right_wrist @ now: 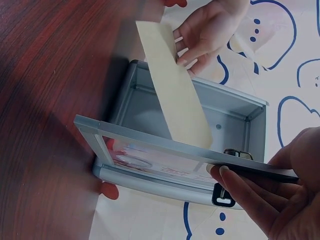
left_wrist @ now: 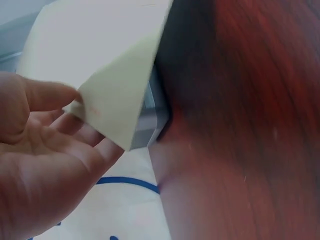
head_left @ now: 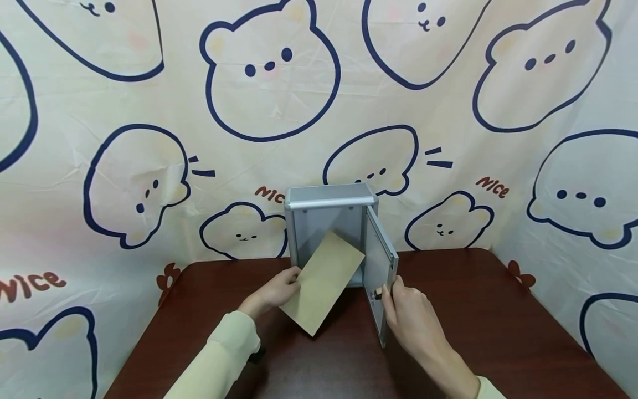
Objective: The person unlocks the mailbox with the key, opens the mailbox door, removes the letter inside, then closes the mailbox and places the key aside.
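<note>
My left hand [head_left: 273,290] pinches the left edge of a flat tan paper envelope [head_left: 324,282] between thumb and fingers. The envelope slants across the open front of a grey metal box [head_left: 329,197], its upper end reaching into the opening. A bend crosses the envelope's near corner in the left wrist view. My right hand [head_left: 416,316] grips the free edge of the box's hinged door [head_left: 380,257], which is swung out toward me. Beside those fingers, a black-headed key [right_wrist: 217,194] sits at the door's outer face, and a metal latch [right_wrist: 239,153] shows inside.
The box stands at the back of a dark reddish-brown wooden table [head_left: 498,321]. Behind it hangs a pale cloth [head_left: 269,111] printed with blue-outlined bears. Printed matter [right_wrist: 165,167] shows on the door's outer face in the right wrist view.
</note>
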### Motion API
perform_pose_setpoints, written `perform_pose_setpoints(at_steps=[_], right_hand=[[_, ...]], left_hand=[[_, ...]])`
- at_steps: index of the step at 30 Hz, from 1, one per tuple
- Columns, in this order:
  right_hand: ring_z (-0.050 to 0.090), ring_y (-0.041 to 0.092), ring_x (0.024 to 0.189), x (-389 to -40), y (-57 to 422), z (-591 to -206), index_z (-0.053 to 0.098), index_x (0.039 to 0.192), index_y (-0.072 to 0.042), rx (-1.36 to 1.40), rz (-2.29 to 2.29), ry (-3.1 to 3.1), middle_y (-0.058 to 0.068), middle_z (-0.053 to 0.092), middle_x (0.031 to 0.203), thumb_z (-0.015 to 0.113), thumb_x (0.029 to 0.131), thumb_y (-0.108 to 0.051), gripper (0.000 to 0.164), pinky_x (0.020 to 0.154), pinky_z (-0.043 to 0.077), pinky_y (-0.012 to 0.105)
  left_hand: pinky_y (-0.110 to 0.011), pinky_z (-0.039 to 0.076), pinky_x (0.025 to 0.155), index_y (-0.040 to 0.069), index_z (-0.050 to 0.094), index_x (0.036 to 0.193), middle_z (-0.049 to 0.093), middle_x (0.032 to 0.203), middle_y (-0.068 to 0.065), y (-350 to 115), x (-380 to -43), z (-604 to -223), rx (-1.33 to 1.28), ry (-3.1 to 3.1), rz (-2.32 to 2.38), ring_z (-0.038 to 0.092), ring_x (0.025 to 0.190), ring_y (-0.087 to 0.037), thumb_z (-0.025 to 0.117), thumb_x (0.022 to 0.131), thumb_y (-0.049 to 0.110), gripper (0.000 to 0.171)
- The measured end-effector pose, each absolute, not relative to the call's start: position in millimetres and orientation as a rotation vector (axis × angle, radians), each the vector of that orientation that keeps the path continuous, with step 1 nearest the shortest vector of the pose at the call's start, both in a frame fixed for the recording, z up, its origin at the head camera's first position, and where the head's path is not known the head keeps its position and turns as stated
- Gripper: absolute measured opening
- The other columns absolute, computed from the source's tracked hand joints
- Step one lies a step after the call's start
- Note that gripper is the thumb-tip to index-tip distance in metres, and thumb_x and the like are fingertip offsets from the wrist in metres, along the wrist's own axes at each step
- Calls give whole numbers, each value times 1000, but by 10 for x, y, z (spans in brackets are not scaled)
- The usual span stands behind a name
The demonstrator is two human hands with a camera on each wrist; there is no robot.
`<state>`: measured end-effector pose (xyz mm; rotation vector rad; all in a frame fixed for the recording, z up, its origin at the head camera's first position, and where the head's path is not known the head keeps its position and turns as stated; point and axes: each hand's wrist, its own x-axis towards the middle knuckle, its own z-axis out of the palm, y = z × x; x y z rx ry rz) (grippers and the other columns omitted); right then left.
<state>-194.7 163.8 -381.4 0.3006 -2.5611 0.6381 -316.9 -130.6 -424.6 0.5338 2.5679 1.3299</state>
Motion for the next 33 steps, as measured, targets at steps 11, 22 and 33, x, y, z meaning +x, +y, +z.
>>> perform_pose_setpoints(at_steps=[11,22,33], right_hand=[[39,8,48,-1945,1646,-3815,54,83,-8,310,614,-2557,-5,40,57,58,103,-14,22,42,34,25],[37,8,47,-1942,1650,-3829,51,82,-9,323,596,-2541,-5,38,57,56,105,-15,24,42,33,25],[35,7,46,-1947,1650,-3824,55,88,-7,325,612,-2540,-6,37,57,57,104,-14,18,42,31,24]], left_hand=[[-35,47,78,6,64,108,62,102,-7,-1403,-3113,-4117,695,2511,1030,56,88,-20,46,100,-5,22],[-45,50,91,7,68,115,67,119,-11,-1364,-3142,-4123,835,2595,754,60,106,-26,47,103,-3,26],[-47,48,102,2,67,126,64,132,-14,-1192,-3076,-4179,789,2614,623,59,118,-25,44,103,-3,33]])
